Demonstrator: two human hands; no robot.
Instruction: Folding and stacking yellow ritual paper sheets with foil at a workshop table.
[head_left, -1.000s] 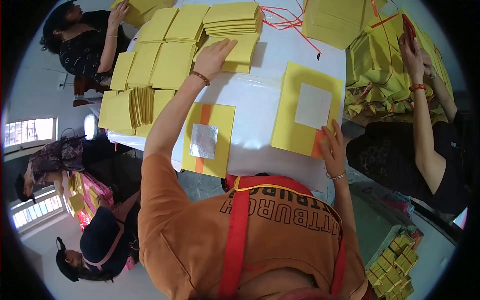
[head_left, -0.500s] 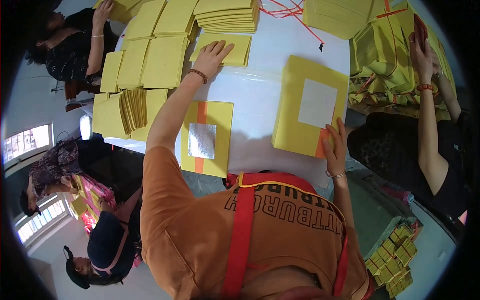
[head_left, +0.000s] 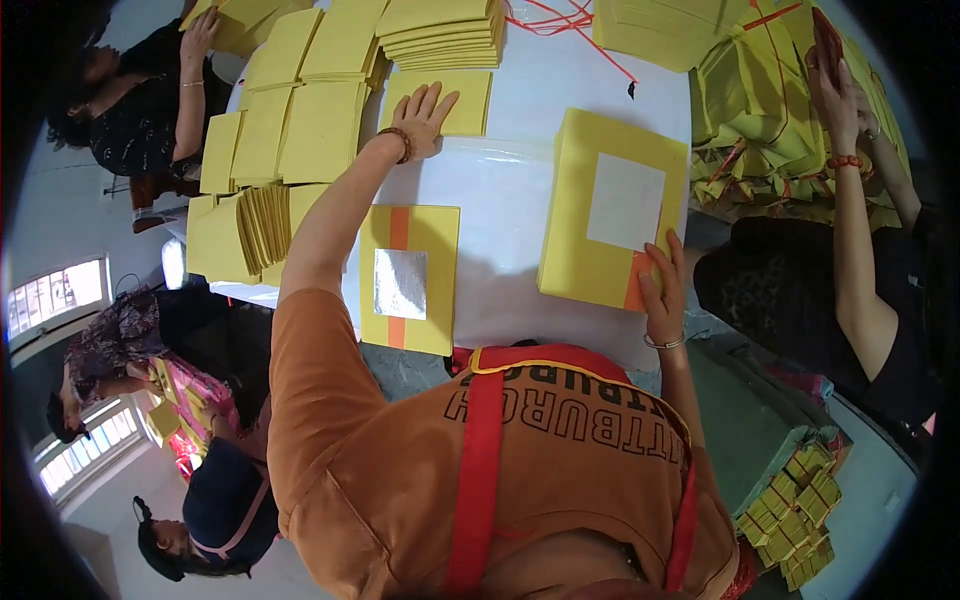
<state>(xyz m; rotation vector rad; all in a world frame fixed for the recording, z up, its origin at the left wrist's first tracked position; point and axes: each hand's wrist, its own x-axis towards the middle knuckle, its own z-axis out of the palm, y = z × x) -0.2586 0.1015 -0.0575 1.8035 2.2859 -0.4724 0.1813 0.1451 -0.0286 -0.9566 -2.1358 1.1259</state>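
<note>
My left hand (head_left: 424, 118) lies palm down, fingers spread, across the near left part of a small flat stack of yellow paper (head_left: 465, 105) at the far side of the table. My right hand (head_left: 664, 290) rests at the near right corner of a thick yellow paper stack (head_left: 570, 215), fingers stretched along its edge and not wrapped round it. On top of that stack are a white square (head_left: 626, 200) and part of an orange band. Between my arms lies another yellow paper piece (head_left: 440, 280), with an orange band and a shiny silver square (head_left: 400, 284).
Several yellow paper stacks (head_left: 325, 130) fill the left of the white table (head_left: 500, 210). Red string (head_left: 560, 20) lies at the far side. Tied yellow bundles (head_left: 750, 120) are piled at right, beside another person's arms (head_left: 850, 220). More people sit at left.
The fingers of my left hand have straightened and spread, and the hand has drawn slightly nearer on the small stack. My right hand stays at the thick stack's corner. The view has shifted slightly.
</note>
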